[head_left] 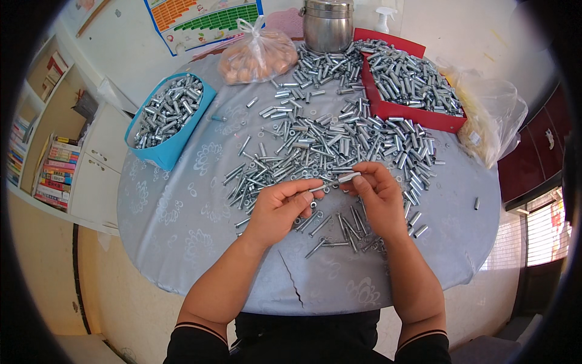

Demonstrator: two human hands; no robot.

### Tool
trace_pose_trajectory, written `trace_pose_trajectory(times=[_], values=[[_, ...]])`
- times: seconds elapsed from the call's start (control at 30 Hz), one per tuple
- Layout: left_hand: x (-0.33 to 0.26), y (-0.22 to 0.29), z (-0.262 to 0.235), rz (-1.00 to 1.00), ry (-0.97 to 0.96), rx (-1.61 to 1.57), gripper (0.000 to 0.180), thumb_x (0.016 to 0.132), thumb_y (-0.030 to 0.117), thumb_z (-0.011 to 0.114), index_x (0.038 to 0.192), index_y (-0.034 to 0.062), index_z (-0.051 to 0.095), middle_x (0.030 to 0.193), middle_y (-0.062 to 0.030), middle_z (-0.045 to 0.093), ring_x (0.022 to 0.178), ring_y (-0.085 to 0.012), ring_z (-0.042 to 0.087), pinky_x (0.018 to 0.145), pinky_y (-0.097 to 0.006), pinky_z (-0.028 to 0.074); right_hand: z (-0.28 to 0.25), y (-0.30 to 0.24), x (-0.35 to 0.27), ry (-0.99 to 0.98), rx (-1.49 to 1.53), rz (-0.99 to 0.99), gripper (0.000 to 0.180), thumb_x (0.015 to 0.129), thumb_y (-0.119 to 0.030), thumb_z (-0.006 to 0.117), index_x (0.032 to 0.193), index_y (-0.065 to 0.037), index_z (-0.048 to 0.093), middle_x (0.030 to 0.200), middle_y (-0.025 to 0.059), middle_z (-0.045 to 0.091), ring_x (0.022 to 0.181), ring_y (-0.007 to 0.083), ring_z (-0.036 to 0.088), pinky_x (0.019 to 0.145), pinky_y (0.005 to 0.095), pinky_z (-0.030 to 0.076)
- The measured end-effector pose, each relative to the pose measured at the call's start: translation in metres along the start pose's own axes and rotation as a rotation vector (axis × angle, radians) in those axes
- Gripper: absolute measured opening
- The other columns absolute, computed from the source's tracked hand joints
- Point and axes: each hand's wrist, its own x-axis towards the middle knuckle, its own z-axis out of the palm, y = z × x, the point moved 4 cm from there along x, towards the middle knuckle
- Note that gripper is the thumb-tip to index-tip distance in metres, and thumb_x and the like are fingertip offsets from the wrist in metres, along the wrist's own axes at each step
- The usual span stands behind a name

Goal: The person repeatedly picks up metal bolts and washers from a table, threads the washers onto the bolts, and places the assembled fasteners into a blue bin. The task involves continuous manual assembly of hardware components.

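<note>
Over the near side of a heap of metal parts, my two hands meet. My left hand [280, 209] pinches a thin silver bolt [317, 188] between thumb and fingers, pointing it to the right. In the fingers of my right hand [382, 199] is a short silver metal sleeve [348, 178], tilted and lined up with the bolt's end. Whether the bolt's tip is inside the sleeve I cannot tell. Below the hands lie several loose bolts [350, 229]. Beyond them spreads a pile of loose sleeves, nuts and washers [339, 142].
A blue box [182, 136] of metal sleeves stands at left, a red box [418, 121] of them at back right. Behind are a tied bag of round brownish items [257, 60], a steel pot [328, 27] and a plastic bag [494, 121]. A grey cloth [176, 242] covers the round table.
</note>
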Motion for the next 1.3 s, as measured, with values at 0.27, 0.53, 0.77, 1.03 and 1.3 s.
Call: trace_pose_trajectory(times=[0.27,0.53,0.77,1.03,1.3], values=[[0.000,-0.005,0.004,-0.021,0.003,0.003,0.033,0.097,0.003,0.053,0.129,-0.0036,0.056,0.114,-0.0121,0.066,0.098,-0.0180,0.067,0.084,-0.027,0.055,0.008,-0.010,-0.005,-0.129,-0.243,-0.054,0.019,0.096,-0.006,0.058,0.113,-0.001,0.064,0.099,0.0054,0.066,0.089,0.0115,0.062,0.081,0.0254,0.049],[-0.001,-0.007,0.011,-0.001,-0.052,-0.036,0.034,0.096,-0.002,0.054,0.129,-0.0043,0.055,0.119,-0.0153,0.064,0.105,-0.0217,0.066,0.090,-0.030,0.054,0.009,-0.007,-0.008,-0.051,-0.188,-0.002,0.017,0.088,-0.004,0.068,0.104,-0.002,0.070,0.095,0.0026,0.064,0.084,0.0094,0.060,0.076,0.0237,0.049],[-0.001,-0.007,0.000,0.054,0.089,0.053,0.024,0.093,0.000,0.060,0.116,-0.0038,0.063,0.102,-0.0118,0.069,0.087,-0.0153,0.068,0.078,-0.026,0.056,0.010,-0.014,-0.010,-0.010,-0.266,-0.076,0.014,0.086,-0.002,0.069,0.099,-0.002,0.070,0.088,0.0021,0.065,0.081,0.0091,0.061,0.071,0.0238,0.049],[0.003,0.003,-0.013,0.120,0.319,0.067,0.023,0.093,0.004,0.062,0.114,-0.0024,0.064,0.095,-0.0100,0.071,0.078,-0.0143,0.069,0.071,-0.025,0.056,-0.010,-0.030,0.000,0.179,-0.714,-0.450,0.015,0.077,-0.001,0.070,0.091,-0.006,0.071,0.090,0.0090,0.065,0.083,0.0269,0.062,0.076,0.0354,0.051],[0.001,0.004,-0.010,0.124,0.322,0.033,0.022,0.093,0.004,0.062,0.114,-0.0025,0.064,0.095,-0.0106,0.071,0.076,-0.0139,0.068,0.070,-0.025,0.055,0.013,-0.029,-0.004,0.016,-1.133,-0.596,0.022,0.071,-0.005,0.068,0.091,-0.011,0.073,0.107,0.0083,0.060,0.106,0.0334,0.053,0.102,0.0503,0.039]])
